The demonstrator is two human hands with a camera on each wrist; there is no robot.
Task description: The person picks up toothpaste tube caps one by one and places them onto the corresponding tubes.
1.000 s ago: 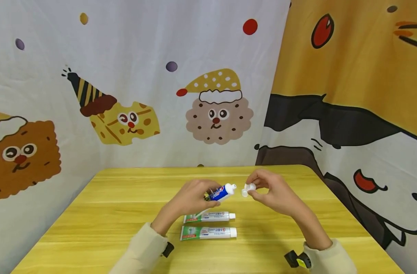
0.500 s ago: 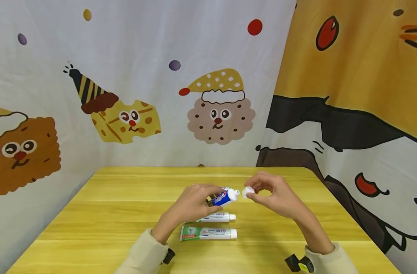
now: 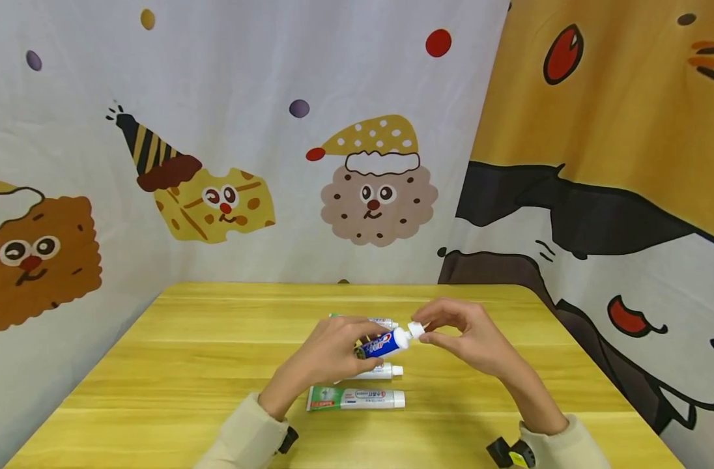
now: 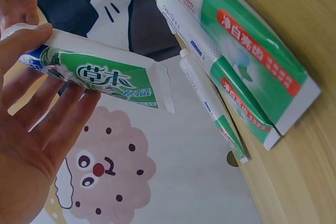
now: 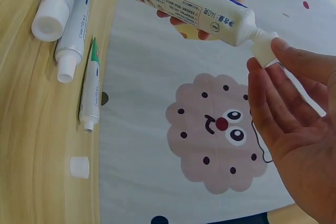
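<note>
My left hand (image 3: 336, 348) grips a blue, green and white toothpaste tube (image 3: 385, 344) above the table, its nozzle end pointing right. The tube's flat crimped end shows its green print in the left wrist view. With thumb and fingertips, my right hand (image 3: 471, 337) pinches a white cap (image 5: 264, 50) at the tube's nozzle. The cap covers the nozzle's tip, while part of the neck shows; how far it is screwed on I cannot tell. Below lie a large green-and-white toothpaste tube (image 3: 357, 398), a medium one (image 3: 380, 371) and a thin one (image 5: 90, 95).
A loose white cap (image 5: 80, 167) lies on the wooden table (image 3: 216, 391) beyond the thin tube's uncapped-looking nozzle. The large and medium tubes have white caps on. A curtain (image 3: 245, 98) with cartoon prints hangs behind the table.
The cap in my right hand has turned and come from beside the nozzle onto its tip. My left hand has shifted the tube slightly right and down.
</note>
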